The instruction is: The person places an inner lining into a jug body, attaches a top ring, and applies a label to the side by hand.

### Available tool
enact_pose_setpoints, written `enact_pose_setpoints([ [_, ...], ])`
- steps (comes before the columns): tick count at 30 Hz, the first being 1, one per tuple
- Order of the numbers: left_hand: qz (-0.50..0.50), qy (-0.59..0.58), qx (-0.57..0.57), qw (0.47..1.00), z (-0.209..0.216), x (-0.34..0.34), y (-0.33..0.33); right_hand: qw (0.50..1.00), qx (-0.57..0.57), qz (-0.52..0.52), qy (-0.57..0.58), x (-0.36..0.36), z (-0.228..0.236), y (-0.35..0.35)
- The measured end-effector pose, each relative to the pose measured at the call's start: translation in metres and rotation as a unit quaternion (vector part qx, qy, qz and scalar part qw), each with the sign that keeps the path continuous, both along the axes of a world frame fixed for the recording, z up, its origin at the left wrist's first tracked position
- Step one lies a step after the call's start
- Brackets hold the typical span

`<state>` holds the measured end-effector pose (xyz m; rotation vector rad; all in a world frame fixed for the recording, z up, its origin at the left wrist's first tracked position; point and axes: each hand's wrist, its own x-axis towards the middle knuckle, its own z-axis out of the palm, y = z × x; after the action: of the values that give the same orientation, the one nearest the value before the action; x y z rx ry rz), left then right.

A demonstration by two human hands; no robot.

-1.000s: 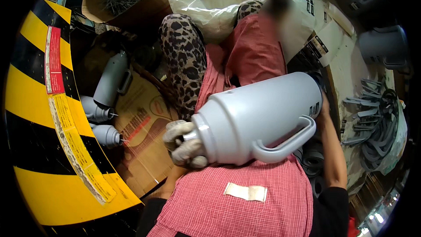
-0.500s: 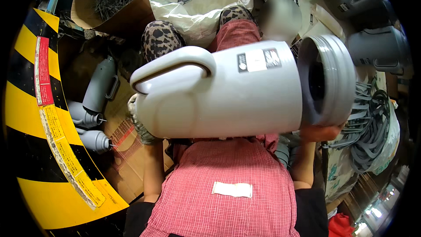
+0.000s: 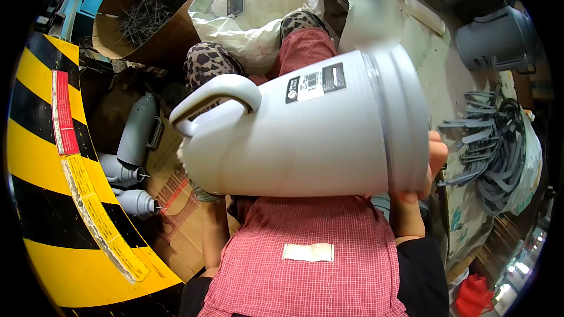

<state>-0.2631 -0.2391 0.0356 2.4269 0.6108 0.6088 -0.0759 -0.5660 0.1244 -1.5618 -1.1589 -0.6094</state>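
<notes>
A large light-grey plastic vacuum flask casing (image 3: 294, 147) lies sideways across my lap. Its curved handle (image 3: 220, 91) is at the left end, and a printed label is on its upper side. My left hand (image 3: 201, 192), in a pale glove, holds the left end from behind and below; its fingers are mostly hidden. A ribbed grey collar ring (image 3: 405, 123) sits against the casing's right end. My bare right hand (image 3: 433, 158) wraps round the ring's outer end, thumb underneath, fingers at the far right.
Several grey flasks (image 3: 138, 129) lie at left beside a yellow-black striped panel (image 3: 41, 199). Ahead are a carton (image 3: 111, 38) of thin dark rods and a white plastic-covered bundle (image 3: 258, 0). Grey handles (image 3: 499, 158) pile up at right, below larger grey casings (image 3: 493, 41).
The collar ring has moved left with my right hand and now meets the casing's right end; a gap showed between them before. The casing's label has turned more into view.
</notes>
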Motion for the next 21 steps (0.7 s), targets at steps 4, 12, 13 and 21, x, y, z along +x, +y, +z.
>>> enact_pose_setpoints([
  [4, 0.178, 0.014, 0.212, 0.961, 0.020, -0.013, 0.024, 0.976, -0.001, -0.209, 0.065, 0.001, -0.019, 0.037],
  [12, -0.078, -0.377, 0.129, 0.914, 0.113, -0.040, 0.073, 0.798, 0.082, -0.045, 0.596, 0.008, -0.080, 0.065],
  [13, -0.113, -0.325, 0.161, 0.925, 0.133, -0.033, 0.079, 0.820, 0.035, -0.036, 0.571, 0.008, -0.079, 0.065],
  [21, -0.173, 0.004, -0.012, 0.985, 0.200, 0.050, 0.064, 0.899, -0.106, -0.361, 0.223, 0.046, -0.020, -0.127],
])
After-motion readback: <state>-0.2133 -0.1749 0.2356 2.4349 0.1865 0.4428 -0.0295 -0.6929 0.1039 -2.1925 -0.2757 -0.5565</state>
